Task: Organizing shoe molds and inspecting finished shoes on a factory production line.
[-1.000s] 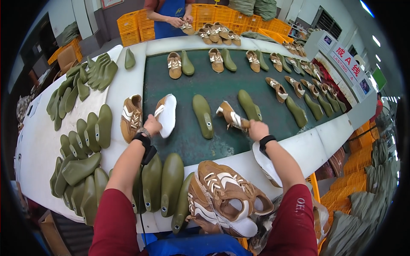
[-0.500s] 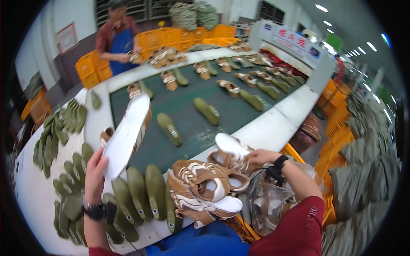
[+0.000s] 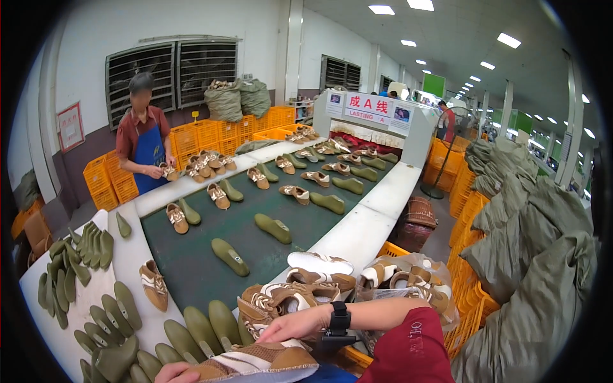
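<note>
A brown and white shoe upper (image 3: 258, 359) lies tilted across the lower edge, its pale underside edge facing me. My left hand (image 3: 177, 373), cut off by the lower edge, grips one end of it. My right hand (image 3: 297, 324) reaches over from the right, fingers curled down onto its upper side. Just behind my right hand is a heap of similar shoe uppers (image 3: 281, 299), one showing a white sole (image 3: 319, 262). Green shoe lasts (image 3: 203, 327) stand in a row left of the heap. A single shoe upper (image 3: 153, 285) rests on the white ledge.
The green conveyor belt (image 3: 191, 255) carries pairs of lasts and uppers toward a white machine (image 3: 373, 112). More lasts (image 3: 96, 246) lie at left. Beyond the belt a co-worker (image 3: 143, 137) holds a shoe. Orange crates (image 3: 469, 300) and grey-green sacks (image 3: 543, 274) line the right side.
The view has tilted up. My left hand, earlier raising a white-soled upper over the belt, is now low at the lower edge. My right hand has left the heap for the upper there.
</note>
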The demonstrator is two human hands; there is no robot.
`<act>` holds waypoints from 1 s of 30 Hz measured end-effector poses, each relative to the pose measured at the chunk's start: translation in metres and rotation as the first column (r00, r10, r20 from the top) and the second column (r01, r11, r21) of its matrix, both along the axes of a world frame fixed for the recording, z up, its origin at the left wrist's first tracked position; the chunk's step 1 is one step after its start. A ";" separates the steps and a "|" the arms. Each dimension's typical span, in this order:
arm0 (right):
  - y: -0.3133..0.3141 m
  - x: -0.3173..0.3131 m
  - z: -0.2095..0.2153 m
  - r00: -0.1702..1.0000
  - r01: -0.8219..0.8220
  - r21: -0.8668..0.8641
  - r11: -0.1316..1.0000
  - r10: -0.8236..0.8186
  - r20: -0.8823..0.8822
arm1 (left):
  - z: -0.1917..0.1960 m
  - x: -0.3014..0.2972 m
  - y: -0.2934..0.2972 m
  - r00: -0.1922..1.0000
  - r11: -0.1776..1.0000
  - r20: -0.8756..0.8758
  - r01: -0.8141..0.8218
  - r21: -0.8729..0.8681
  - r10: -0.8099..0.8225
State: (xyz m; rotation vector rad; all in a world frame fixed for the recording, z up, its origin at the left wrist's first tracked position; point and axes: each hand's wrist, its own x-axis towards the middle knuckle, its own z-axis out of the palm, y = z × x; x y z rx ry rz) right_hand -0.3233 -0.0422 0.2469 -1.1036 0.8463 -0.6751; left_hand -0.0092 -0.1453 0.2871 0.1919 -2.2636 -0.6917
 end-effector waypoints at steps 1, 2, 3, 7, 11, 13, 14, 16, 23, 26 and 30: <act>0.006 0.006 -0.001 0.987 0.020 0.185 0.983 -0.049 0.155 | 0.001 0.007 0.001 1.000 0.999 -0.004 -0.028 0.027 0.028; 0.011 0.008 -0.002 0.980 0.035 0.212 0.977 -0.075 0.185 | 0.001 0.015 0.005 0.995 0.980 0.069 -0.083 0.182 0.072; 0.014 0.012 -0.004 0.967 0.021 0.149 0.989 -0.058 0.246 | -0.001 0.017 0.003 0.996 0.982 0.073 -0.070 0.177 0.058; 0.018 0.029 -0.016 0.894 -0.006 0.000 1.000 0.005 0.448 | -0.013 0.015 0.001 0.994 1.000 -0.112 0.002 0.027 0.001; -0.004 0.037 -0.017 0.934 -0.138 -0.026 0.990 0.139 0.328 | -0.014 0.008 -0.003 0.980 0.997 -0.190 0.057 -0.049 -0.065; -0.019 0.041 -0.013 0.986 -0.163 -0.140 0.977 0.164 -0.003 | -0.014 0.006 -0.004 0.980 1.000 -0.198 0.009 -0.025 -0.013; -0.021 0.043 -0.011 0.988 -0.132 -0.141 0.981 0.142 0.063 | -0.015 0.005 -0.005 0.983 1.000 -0.185 0.002 -0.014 -0.004; -0.021 0.049 -0.008 0.933 -0.010 0.134 0.991 -0.039 0.358 | -0.019 0.002 -0.007 0.976 0.994 -0.195 -0.088 0.064 0.099; -0.013 0.059 0.004 0.868 0.221 -0.629 0.745 -0.444 -0.222 | -0.034 -0.014 -0.005 0.910 0.903 0.004 -0.411 0.122 0.414; -0.019 0.083 0.001 0.630 0.181 -0.867 0.465 -0.732 -0.261 | -0.042 -0.030 0.003 0.967 0.873 -0.172 -0.084 0.481 0.188; -0.036 0.102 -0.013 0.347 -0.067 -0.928 0.366 -0.864 -0.366 | -0.062 -0.056 -0.003 0.931 0.891 0.061 -0.363 0.274 0.361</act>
